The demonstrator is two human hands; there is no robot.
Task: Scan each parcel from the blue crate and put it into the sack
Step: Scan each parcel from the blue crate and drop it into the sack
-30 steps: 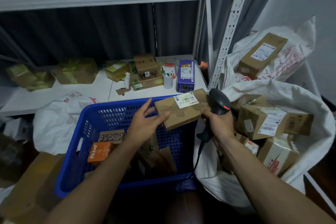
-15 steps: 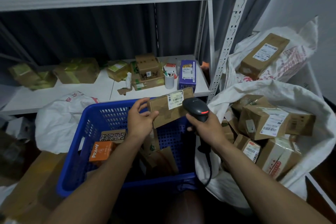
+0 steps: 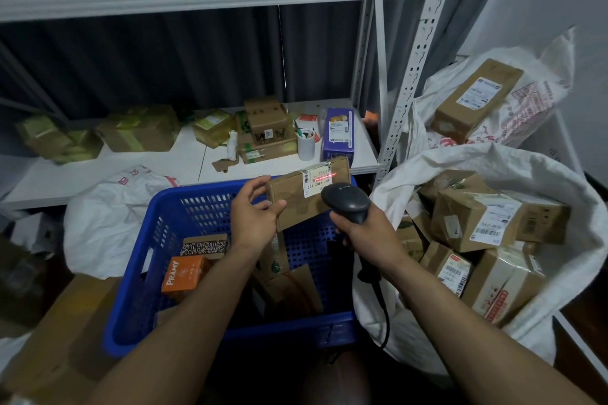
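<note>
My left hand grips the left end of a flat brown parcel above the far side of the blue crate. The parcel's white label faces me, and a red scan line glows across it. My right hand holds a black corded scanner just in front of the parcel's right half. In the crate lie an orange box, a black patterned box and brown parcels. The open white sack at the right holds several taped boxes.
Behind the crate, a white shelf carries several boxes, a purple carton and a white cup. Its perforated upright stands between crate and sack. Another sack with a brown box is behind. A white bag lies left.
The parcel has shifted left and tilted up over the crate. My right hand brought the scanner in from the right to face the label, and the red scan line now shows.
</note>
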